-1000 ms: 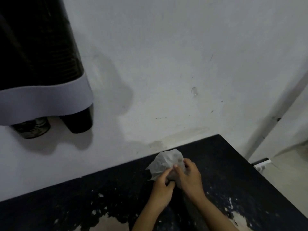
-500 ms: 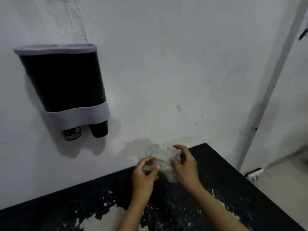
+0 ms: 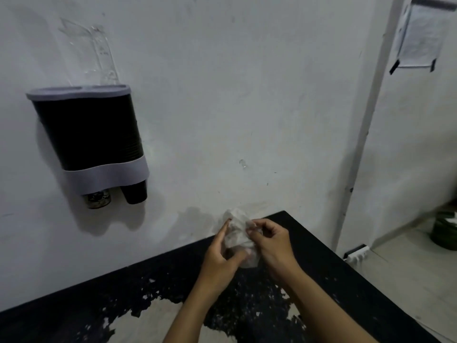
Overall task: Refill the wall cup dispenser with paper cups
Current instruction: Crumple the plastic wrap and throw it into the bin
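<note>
The wall cup dispenser [image 3: 89, 134] hangs at the left, a dark body with a grey lid and a grey band below. Two cup bottoms stick out under it: a patterned one [image 3: 97, 199] and a black one [image 3: 135, 193]. Over the black table's far edge, both hands hold a crumpled clear plastic wrapper [image 3: 238, 231]. My left hand [image 3: 222, 253] grips its left side, and my right hand [image 3: 270, 243] pinches its right side. Whether anything is inside the wrapper is not visible.
The black table [image 3: 346, 288] with worn pale patches runs along the white wall. To the right there is a wall corner, a paper taped up high [image 3: 418, 35], a white power strip [image 3: 356, 253] on the floor and a green object [image 3: 445, 231] at the edge.
The view has tilted up, bringing the whole dispenser into sight. The hands have lifted the wrapper off the table and keep working it between the fingers.
</note>
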